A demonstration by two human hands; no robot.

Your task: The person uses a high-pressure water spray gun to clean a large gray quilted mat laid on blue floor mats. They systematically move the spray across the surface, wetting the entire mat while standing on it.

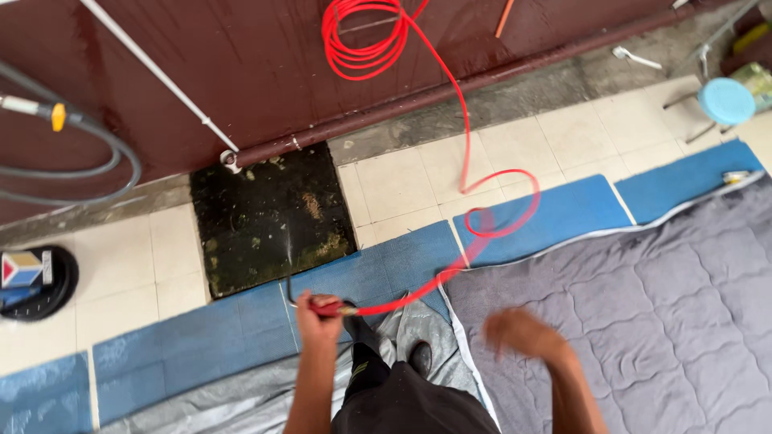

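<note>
My left hand (317,315) grips a red spray gun (327,308) fed by a thin red hose (464,145) that runs up to a coil (363,36) hanging on the dark red wall. A thin jet leaves its nozzle toward a dirty, dark mossy floor patch (269,213). My right hand (519,332) is blurred, hovering over the grey quilted blanket (643,305), holding nothing that I can see. My black shoe (420,356) stands on grey sheeting.
Blue mats (193,337) lie across the cream tiles. A grey hose with a yellow fitting (58,116) hangs at left. A black round device (36,283) sits at the left edge. A light blue stool (725,100) stands at top right. A brown pipe (450,88) runs along the wall base.
</note>
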